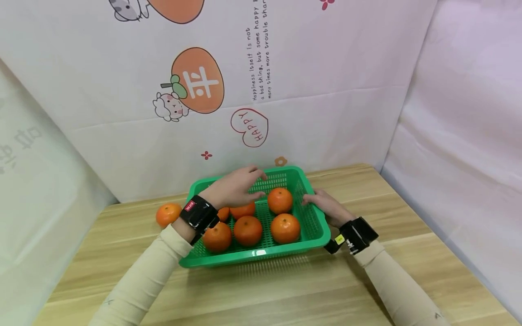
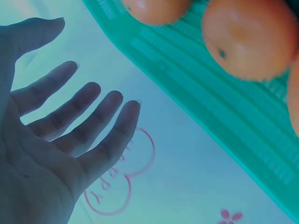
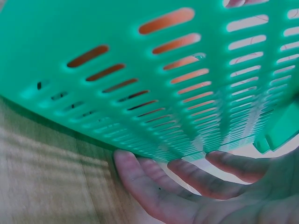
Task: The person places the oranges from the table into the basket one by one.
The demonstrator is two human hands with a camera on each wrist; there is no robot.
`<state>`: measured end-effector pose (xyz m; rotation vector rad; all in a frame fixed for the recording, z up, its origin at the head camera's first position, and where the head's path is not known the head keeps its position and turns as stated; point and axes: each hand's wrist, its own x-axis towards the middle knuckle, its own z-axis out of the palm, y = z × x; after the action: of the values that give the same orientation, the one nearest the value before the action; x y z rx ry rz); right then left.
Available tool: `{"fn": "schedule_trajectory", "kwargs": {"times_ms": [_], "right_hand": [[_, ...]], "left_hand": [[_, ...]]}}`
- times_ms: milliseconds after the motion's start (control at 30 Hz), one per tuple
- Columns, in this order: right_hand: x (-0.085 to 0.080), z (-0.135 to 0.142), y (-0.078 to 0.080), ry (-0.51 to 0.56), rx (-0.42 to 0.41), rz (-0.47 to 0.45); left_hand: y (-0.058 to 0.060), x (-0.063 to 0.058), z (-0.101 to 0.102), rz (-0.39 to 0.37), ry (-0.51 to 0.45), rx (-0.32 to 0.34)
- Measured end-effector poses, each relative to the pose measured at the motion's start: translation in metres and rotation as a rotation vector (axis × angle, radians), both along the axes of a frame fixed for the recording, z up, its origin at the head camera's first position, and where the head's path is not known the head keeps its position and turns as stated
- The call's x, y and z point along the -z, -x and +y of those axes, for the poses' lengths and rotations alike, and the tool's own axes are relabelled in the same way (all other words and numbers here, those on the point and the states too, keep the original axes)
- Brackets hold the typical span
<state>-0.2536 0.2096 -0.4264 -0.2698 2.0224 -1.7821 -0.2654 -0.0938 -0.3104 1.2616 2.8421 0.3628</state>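
Observation:
A green plastic basket (image 1: 293, 246) with slotted walls holds several oranges (image 1: 285, 228). My right hand (image 1: 328, 207) grips its right side, thumb over the rim. In the right wrist view, the fingers (image 3: 159, 191) of that hand lie against the slotted outside of the basket, near the tabletop. Above the basket's back left part is my left hand (image 1: 236, 186), holding nothing. Its fingers are spread and loosely bent in the left wrist view, apart from the oranges (image 2: 247, 37). The left hand and wrist partly hide the oranges on that side.
One loose orange (image 1: 168, 214) sits on the wooden table (image 1: 261, 299), left of the basket near the back edge. A white printed cloth (image 1: 326, 127) hangs close behind the basket, and another white cloth (image 1: 461, 149) flanks the table on the right.

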Motion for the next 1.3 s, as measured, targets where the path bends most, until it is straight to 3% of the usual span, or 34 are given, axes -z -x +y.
{"fn": "schedule_trajectory", "kwargs": {"times_ms": [200, 367, 733, 1100, 1300], "right_hand": [[0.002, 0.001, 0.0, -0.006, -0.003, -0.005], [0.004, 0.001, 0.001, -0.01, -0.007, -0.012], [0.002, 0.0, 0.001, -0.002, -0.001, -0.025], [0.003, 0.001, 0.002, -0.006, 0.007, -0.032], [0.003, 0.0, 0.003, -0.005, 0.003, -0.034]], "left_hand": [[0.008, 0.0, -0.022, 0.021, -0.009, -0.013], [0.015, 0.001, -0.041, 0.026, -0.018, -0.068], [0.036, 0.011, -0.091, 0.185, -0.083, -0.174], [0.048, 0.021, -0.14, 0.13, -0.063, -0.322], [0.055, 0.03, -0.168, -0.002, -0.004, -0.457]]}}
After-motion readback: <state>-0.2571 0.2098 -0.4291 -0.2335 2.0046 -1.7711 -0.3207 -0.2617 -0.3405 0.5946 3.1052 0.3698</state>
